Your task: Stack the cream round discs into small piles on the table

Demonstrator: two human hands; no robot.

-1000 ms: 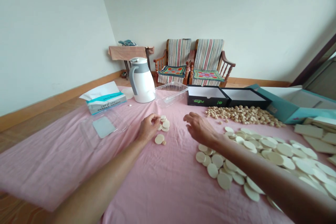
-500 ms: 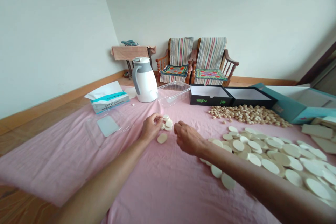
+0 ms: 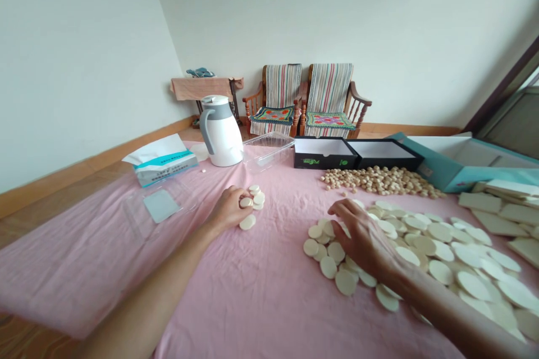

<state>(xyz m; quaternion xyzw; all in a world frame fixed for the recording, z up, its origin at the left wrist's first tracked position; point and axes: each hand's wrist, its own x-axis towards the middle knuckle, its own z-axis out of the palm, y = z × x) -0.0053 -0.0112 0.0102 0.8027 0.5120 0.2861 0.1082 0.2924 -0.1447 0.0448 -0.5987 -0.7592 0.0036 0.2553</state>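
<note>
The left hand (image 3: 229, 210) seems to pinch a small disc (image 3: 246, 202), though its fingertips are hard to see. A little group of discs (image 3: 258, 198) sits just beside it on the pink cloth (image 3: 261, 291). The right hand (image 3: 337, 221) is over the big pile of discs (image 3: 424, 245), thumb and fingers apart. Wooden balls (image 3: 381, 180) lie behind.

A home, by its cloth-draped armchairs (image 3: 330, 90) (bright seat pads (image 3: 330, 120) and all).
</note>
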